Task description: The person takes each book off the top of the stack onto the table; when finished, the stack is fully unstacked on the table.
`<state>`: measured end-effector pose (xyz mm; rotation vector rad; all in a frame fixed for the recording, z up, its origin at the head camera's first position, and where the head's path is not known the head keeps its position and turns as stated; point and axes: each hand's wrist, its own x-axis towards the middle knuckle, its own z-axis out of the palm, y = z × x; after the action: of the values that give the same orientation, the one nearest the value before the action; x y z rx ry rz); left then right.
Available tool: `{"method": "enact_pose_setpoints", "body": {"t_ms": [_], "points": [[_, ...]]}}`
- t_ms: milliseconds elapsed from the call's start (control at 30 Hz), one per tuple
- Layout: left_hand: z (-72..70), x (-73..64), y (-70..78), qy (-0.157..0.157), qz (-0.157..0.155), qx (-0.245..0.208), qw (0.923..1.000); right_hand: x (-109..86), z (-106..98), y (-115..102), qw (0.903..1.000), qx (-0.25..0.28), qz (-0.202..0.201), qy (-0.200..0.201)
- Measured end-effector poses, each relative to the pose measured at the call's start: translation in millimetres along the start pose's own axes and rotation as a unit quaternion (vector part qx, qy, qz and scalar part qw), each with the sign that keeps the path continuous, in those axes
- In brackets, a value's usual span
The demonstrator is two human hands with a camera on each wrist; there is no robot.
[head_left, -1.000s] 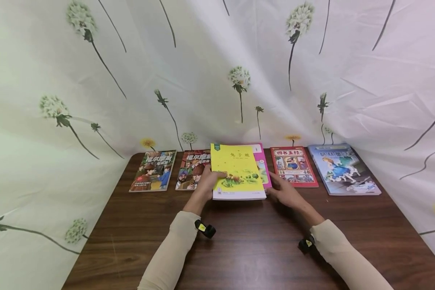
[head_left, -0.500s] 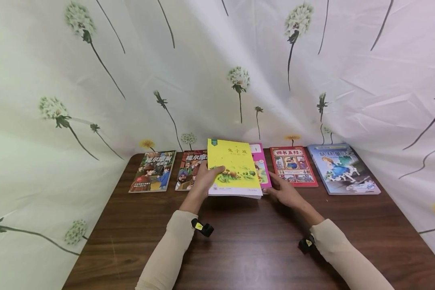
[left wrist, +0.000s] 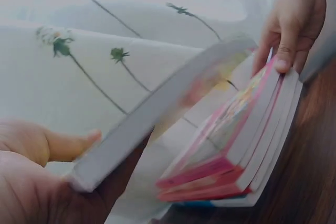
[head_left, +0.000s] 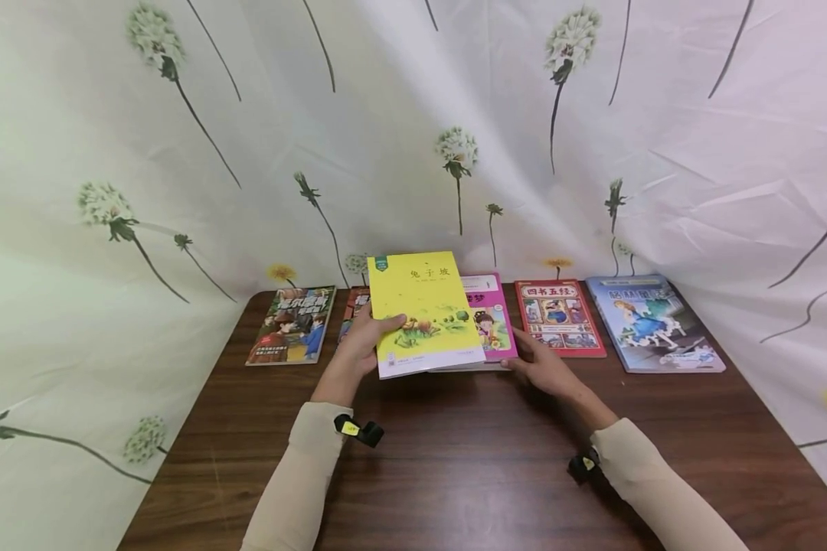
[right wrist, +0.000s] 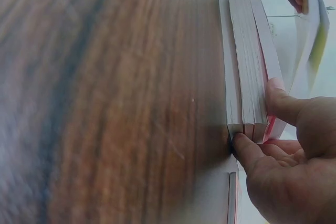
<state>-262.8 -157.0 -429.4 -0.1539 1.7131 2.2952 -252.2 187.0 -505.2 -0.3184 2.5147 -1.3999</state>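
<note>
My left hand (head_left: 360,344) pinches a yellow paperback book (head_left: 423,306) by its left edge, thumb over the cover and fingers underneath. The book is tilted and raised over a stack of books, topped by a pink one (head_left: 499,314). My right hand (head_left: 544,367) grips the stack's near right corner. In the right wrist view its thumb lies on the top book and its fingers reach under the stack (right wrist: 244,66). The left wrist view shows a gap between the lifted book (left wrist: 136,124) and the pink book (left wrist: 231,124), with red and white page edges below.
Two comic-style paperbacks lie to the left, one in full view (head_left: 292,325) and one (head_left: 354,310) partly hidden by the yellow book. To the right are a red book (head_left: 558,317) and a larger blue book (head_left: 655,321). A dandelion-print curtain (head_left: 413,153) hangs behind the wooden table (head_left: 455,459).
My left hand has lifted the yellow book and moved it left, tilting it, so more of the pink cover shows. My right hand has stayed at the stack's corner.
</note>
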Motion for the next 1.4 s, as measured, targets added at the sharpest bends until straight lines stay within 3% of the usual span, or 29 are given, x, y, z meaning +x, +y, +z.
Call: {"method": "enact_pose_setpoints", "body": {"t_ms": [133,367,700,867,1133,1400], "points": [[-10.8,-6.5,7.6,0.000,0.010,-0.020,0.9998,-0.2,-1,-1,1.0000,-0.006,-0.004,0.006],[-35.7,-20.9,16.9,0.045,0.016,-0.011,0.9988,0.0,0,1,0.9994,-0.006,-0.034,0.004],[-70.0,-40.1,29.3,0.027,0.034,0.019,0.9989,0.5,-1,1,0.9999,-0.004,-0.009,0.001],[-81.7,-51.8,34.5,0.037,0.013,0.035,0.9986,1.0,-2,2,0.9999,-0.009,-0.006,0.001],[-100.6,-66.6,41.3,0.012,-0.007,0.035,0.9993,-0.1,-2,1,1.0000,-0.005,-0.005,0.002],[-120.8,-84.4,42.9,0.008,-0.021,0.037,0.9990,0.7,-1,2,1.0000,-0.004,-0.006,0.003]]}}
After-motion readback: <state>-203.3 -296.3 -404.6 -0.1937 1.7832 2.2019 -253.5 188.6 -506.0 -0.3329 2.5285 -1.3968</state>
